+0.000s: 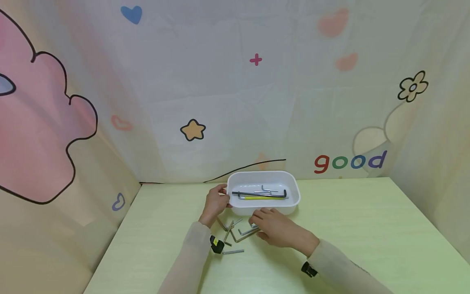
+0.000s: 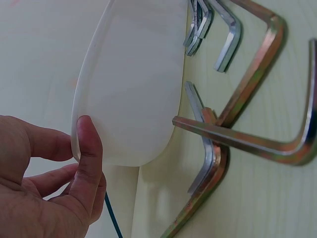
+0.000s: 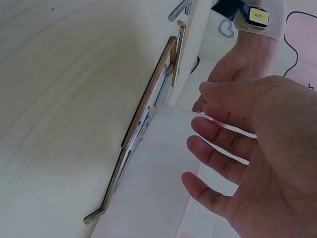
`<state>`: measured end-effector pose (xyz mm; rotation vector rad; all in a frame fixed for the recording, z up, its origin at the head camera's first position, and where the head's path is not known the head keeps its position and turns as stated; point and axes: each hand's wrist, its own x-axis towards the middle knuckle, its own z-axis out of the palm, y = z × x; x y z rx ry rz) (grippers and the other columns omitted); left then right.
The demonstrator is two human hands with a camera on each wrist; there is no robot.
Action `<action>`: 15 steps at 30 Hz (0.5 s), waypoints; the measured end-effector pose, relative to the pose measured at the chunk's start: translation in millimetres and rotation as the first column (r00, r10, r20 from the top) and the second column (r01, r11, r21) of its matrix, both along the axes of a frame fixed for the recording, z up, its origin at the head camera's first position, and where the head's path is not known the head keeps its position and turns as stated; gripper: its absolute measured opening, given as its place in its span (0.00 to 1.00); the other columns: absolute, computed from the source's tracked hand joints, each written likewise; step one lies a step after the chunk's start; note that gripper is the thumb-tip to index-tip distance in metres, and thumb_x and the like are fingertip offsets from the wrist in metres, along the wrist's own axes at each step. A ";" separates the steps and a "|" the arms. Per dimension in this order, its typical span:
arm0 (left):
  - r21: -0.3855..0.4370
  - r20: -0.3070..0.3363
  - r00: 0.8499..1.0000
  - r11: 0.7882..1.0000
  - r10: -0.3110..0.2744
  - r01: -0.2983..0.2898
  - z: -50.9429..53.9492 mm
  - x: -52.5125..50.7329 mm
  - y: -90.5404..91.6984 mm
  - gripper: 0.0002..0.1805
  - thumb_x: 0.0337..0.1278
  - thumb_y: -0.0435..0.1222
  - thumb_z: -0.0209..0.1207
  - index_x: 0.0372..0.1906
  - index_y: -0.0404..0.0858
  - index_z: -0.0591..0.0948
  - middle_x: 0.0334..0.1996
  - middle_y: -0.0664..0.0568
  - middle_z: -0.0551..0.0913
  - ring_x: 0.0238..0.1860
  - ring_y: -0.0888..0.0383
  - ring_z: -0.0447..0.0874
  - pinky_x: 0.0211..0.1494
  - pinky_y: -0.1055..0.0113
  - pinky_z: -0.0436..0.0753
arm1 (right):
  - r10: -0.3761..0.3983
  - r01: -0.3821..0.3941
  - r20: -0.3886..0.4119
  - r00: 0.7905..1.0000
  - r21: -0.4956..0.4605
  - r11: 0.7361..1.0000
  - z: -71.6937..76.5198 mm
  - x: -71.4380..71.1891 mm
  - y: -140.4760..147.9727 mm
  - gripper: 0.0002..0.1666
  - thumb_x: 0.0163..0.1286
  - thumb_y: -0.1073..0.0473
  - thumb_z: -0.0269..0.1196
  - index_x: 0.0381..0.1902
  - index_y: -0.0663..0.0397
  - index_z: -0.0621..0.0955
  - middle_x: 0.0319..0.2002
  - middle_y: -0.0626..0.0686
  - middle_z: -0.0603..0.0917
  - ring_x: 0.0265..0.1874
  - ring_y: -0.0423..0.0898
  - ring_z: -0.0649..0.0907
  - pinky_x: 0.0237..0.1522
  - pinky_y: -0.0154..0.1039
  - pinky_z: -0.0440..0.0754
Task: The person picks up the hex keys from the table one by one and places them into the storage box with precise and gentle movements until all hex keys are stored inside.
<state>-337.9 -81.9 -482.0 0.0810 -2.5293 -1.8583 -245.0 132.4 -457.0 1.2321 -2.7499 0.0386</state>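
The left hand [image 1: 216, 202] pinches the rim of the white tray [image 1: 263, 210], lower centre of the frame; the right hand [image 1: 277, 228], fingers loosely spread, shows nothing held; work seems partway: several hex keys [image 1: 258, 194] lie inside; loose keys [image 2: 251, 72] below seem left to do.

The left sleeve [image 1: 189, 257] is long, plain and pale beige. The right sleeve [image 1: 341, 265] matches in colour and length. The left wrist unit [image 1: 219, 247] is compact and black, with a yellow patch [image 3: 259, 17] bearing dark characters. The right wrist unit [image 1: 309, 270] is small, black and blocky.
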 end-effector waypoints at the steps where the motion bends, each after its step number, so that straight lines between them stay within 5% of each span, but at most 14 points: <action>1: 0.000 0.001 1.000 1.000 0.002 -0.002 0.1 -0.1 -0.1 0.29 0.52 0.23 0.53 0.64 0.31 0.73 0.42 0.43 0.75 0.32 0.57 0.80 0.28 0.72 0.86 | -0.001 0.001 0.003 1.000 0.003 1.000 0.1 -0.4 -0.8 0.21 0.64 0.54 0.68 0.53 0.46 0.77 0.49 0.46 0.79 0.51 0.46 0.78 0.52 0.44 0.80; 15: 0.002 -0.001 1.000 1.000 -0.001 0.001 1.2 1.2 -0.4 0.29 0.52 0.23 0.53 0.64 0.30 0.73 0.42 0.43 0.75 0.31 0.58 0.80 0.28 0.71 0.86 | -0.002 0.001 0.017 1.000 0.069 0.998 -12.9 -5.3 -9.6 0.18 0.63 0.53 0.68 0.50 0.45 0.79 0.46 0.44 0.79 0.47 0.44 0.78 0.45 0.40 0.79</action>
